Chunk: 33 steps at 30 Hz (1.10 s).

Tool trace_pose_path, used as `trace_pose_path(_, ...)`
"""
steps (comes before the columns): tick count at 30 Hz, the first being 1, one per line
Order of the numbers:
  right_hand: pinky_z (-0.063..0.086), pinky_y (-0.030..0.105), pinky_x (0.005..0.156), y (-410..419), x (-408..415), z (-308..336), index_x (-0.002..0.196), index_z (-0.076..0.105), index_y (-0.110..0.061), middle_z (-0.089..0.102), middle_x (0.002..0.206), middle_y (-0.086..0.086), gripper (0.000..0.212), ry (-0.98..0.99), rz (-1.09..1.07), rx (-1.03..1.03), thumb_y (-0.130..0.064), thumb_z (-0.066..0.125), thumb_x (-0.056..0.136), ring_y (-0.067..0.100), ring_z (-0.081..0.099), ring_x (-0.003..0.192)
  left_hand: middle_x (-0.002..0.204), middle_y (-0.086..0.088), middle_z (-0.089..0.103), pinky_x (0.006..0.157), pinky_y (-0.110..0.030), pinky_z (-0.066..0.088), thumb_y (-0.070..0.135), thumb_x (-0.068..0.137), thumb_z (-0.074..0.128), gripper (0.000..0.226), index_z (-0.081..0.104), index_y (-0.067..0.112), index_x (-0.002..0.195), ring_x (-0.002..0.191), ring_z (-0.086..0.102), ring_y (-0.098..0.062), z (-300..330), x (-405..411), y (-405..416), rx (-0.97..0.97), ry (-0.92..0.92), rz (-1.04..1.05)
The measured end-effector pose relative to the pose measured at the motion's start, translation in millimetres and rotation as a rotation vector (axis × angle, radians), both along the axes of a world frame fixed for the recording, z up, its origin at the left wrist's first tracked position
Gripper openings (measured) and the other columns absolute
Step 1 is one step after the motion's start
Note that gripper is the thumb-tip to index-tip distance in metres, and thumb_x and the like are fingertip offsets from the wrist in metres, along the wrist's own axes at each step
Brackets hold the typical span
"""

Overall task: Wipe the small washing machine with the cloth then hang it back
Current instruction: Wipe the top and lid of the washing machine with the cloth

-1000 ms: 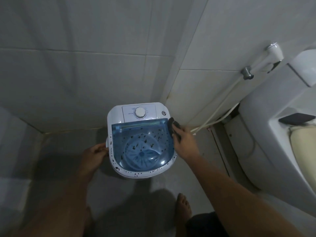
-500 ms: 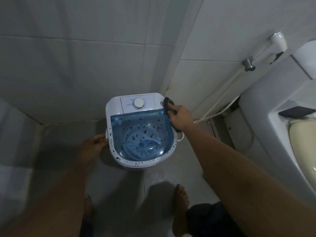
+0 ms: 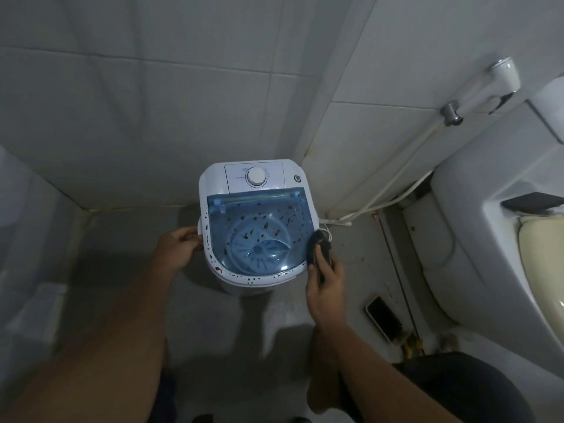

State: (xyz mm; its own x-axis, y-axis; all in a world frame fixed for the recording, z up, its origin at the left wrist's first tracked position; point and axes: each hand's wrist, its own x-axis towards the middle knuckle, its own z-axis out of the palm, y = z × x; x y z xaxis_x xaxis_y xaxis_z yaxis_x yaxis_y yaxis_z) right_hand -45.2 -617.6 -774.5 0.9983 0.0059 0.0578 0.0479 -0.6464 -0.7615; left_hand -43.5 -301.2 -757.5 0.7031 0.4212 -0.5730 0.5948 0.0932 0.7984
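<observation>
Washing machine (image 3: 253, 190), white, blue-lidded, dark-speckled.

Both arms stretched forward and down. Left hand (image 3: 177, 250) curled, fingertips hooked on something at its far side. Right hand (image 3: 325, 277) closed round a dark cloth (image 3: 317, 247), thumb on top.

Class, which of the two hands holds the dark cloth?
The right hand, pressing the cloth on the washing machine rim; the left hand grips its side.
</observation>
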Motion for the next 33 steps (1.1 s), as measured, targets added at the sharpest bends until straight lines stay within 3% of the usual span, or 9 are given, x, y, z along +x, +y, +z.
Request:
trace_pose_path(2, 0.045, 0.027, 0.107, -1.2, -22.4, 0.3, 0.147, 0.051, -0.03, 0.044, 0.145, 0.001, 0.049, -0.016, 0.045, -0.036, -0.021, 0.058, 0.099, 0.012, 0.048, 0.13, 0.107, -0.016, 0.074, 0.098, -0.039, 0.054, 0.002, 0.088, 0.066, 0.035, 0.068, 0.007, 0.122, 0.078, 0.07, -0.018, -2.0, 0.2, 1.7, -0.014, 0.004, -0.005)
trace_pose_path(4, 0.04, 0.02, 0.107, -6.5, -29.0, 2.8, 0.147, 0.051, -0.027, 0.042, 0.147, 0.0, 0.049, -0.017, 0.1, -0.077, -0.02, 0.059, 0.099, 0.007, 0.045, 0.13, 0.107, -0.014, 0.075, 0.102, -0.042, 0.052, 0.004, 0.088, 0.067, 0.034, 0.069, 0.009, 0.121, 0.083, 0.071, -0.022, -3.2, 1.1, 1.4, -0.018, 0.012, 0.004)
trace_pose_path(8, 0.044, 0.03, 0.106, -17.7, 14.0, 11.3, 0.145, 0.053, -0.024, 0.048, 0.14, 0.008, 0.046, 0.044, 0.075, -0.08, -0.021, 0.058, 0.1, 0.016, 0.052, 0.123, 0.109, -0.016, 0.073, 0.095, -0.036, 0.053, 0.004, 0.09, 0.065, 0.034, 0.067, 0.006, 0.123, 0.093, 0.07, -0.028, -2.2, 1.3, -1.6, -0.075, 0.002, 0.044)
trace_pose_path(12, 0.045, 0.04, 0.108, -10.6, 49.3, 14.8, 0.145, 0.053, -0.02, 0.052, 0.134, 0.013, 0.046, 0.104, 0.0, -0.083, -0.02, 0.057, 0.1, 0.026, 0.055, 0.122, 0.108, -0.016, 0.075, 0.1, -0.049, 0.053, 0.009, 0.089, 0.066, 0.032, 0.071, 0.012, 0.12, 0.108, 0.069, -0.037, -4.2, 1.6, 0.5, -0.077, 0.029, 0.074)
trace_pose_path(16, 0.049, 0.04, 0.1, 7.3, 0.8, 8.8, 0.143, 0.056, -0.019, 0.05, 0.14, 0.015, 0.047, -0.06, 0.039, -0.207, -0.017, 0.061, 0.096, 0.029, 0.053, 0.118, 0.106, -0.014, 0.076, 0.099, -0.05, 0.054, 0.009, 0.089, 0.065, 0.032, 0.071, 0.014, 0.119, 0.105, 0.071, -0.035, -5.4, 3.8, 3.7, -0.089, 0.034, 0.079)
trace_pose_path(20, 0.051, 0.039, 0.081, 41.1, -54.1, 10.0, 0.145, 0.053, -0.028, 0.048, 0.146, 0.012, 0.061, -0.099, 0.313, -0.419, -0.016, 0.062, 0.086, 0.029, 0.052, 0.101, 0.104, -0.01, 0.078, 0.1, -0.05, 0.053, 0.008, 0.086, 0.067, 0.027, 0.074, 0.02, 0.109, 0.102, 0.073, -0.031, -19.1, 4.6, 14.0, -0.092, 0.043, 0.023)
trace_pose_path(26, 0.046, 0.037, 0.075, 76.7, -68.2, 11.7, 0.146, 0.046, -0.033, 0.045, 0.146, 0.005, 0.067, -0.118, 0.798, -0.627, -0.02, 0.055, 0.081, 0.029, 0.055, 0.098, 0.102, -0.006, 0.078, 0.102, -0.046, 0.052, 0.01, 0.085, 0.069, 0.021, 0.075, 0.028, 0.093, 0.099, 0.073, -0.025, -14.1, 3.3, 15.3, -0.07, 0.02, 0.007)
trace_pose_path(30, 0.05, 0.039, 0.078, 17.3, -57.1, 14.8, 0.153, 0.036, -0.04, 0.038, 0.152, 0.004, 0.081, -0.067, 0.677, -0.666, -0.015, 0.065, 0.082, 0.027, 0.049, 0.106, 0.104, -0.008, 0.077, 0.101, -0.045, 0.053, 0.007, 0.087, 0.066, 0.03, 0.073, 0.018, 0.113, 0.097, 0.073, -0.025, -14.1, 3.1, 14.7, -0.043, 0.005, -0.006)
trace_pose_path(33, 0.048, 0.036, 0.082, -3.0, -59.7, 19.4, 0.149, 0.046, -0.033, 0.039, 0.148, 0.006, 0.083, -0.021, 0.579, -0.716, -0.022, 0.079, 0.075, 0.024, 0.045, 0.108, 0.107, -0.013, 0.076, 0.101, -0.043, 0.053, 0.004, 0.088, 0.064, 0.032, 0.071, 0.011, 0.119, 0.099, 0.072, -0.027, -13.1, 5.6, 12.5, -0.022, -0.006, -0.011)
